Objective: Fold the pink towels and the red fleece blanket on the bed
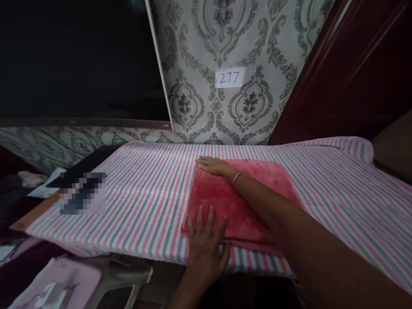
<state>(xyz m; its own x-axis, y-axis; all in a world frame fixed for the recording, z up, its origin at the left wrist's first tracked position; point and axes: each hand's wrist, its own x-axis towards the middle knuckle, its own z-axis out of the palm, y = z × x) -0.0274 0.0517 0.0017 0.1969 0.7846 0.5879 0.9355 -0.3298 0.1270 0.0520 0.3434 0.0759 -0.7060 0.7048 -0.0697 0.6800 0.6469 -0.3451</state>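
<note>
A folded red plush cloth [257,206] lies flat, roughly a rectangle, on a striped sheet [138,193] in pink, grey and white. My left hand [206,240] rests palm down on the cloth's near left corner, fingers spread and the thumb at its near edge. At the far left corner, my right hand [212,165] lies flat on the same cloth with its fingers stretched out. A thin bracelet [236,177] circles my right wrist, and my right forearm crosses over the cloth, hiding part of it.
Behind the sheet-covered table stands a patterned wall with a paper label [229,77] reading 277. A large dark screen [80,60] fills the upper left. Dark red panelling [347,73] rises at right. A pink stool [64,279] stands low at left; a pixelated patch covers something above it.
</note>
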